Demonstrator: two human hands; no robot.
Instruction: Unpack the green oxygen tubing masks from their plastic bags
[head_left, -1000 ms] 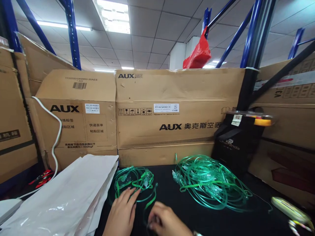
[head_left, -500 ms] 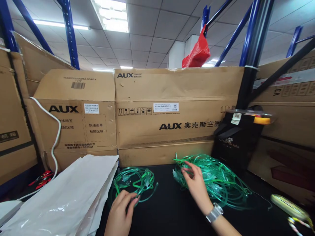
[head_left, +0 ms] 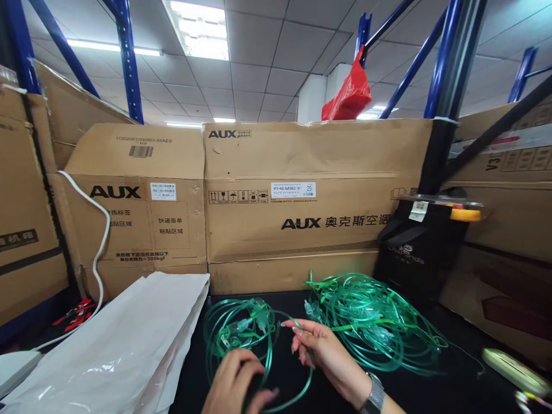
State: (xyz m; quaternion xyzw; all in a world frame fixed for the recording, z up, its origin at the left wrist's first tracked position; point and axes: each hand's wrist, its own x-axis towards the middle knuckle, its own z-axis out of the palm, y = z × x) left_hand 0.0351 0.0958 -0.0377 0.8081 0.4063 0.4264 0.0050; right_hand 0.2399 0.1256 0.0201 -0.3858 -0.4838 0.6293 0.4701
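Observation:
A small coil of green clear tubing with clear plastic fittings lies on the black table. My left hand is at the coil's near edge, its fingers curled and slightly blurred; what it holds is hidden. Between the two heaps, my right hand pinches a strand of green tube that runs from the coil and curves down toward the front. A silver watch is on my right wrist. The larger tangle of green tubing sits to the right, behind my right hand.
White plastic bags lie at the left, beside a white cable and red-black tools. AUX cardboard boxes stand along the back. A black bag stands at the back right, and a yellow-green case lies at the right.
My right hand has moved left from the larger tangle and now pinches a tube from the small coil. My left hand has shifted right, and the coil has spread toward the front.

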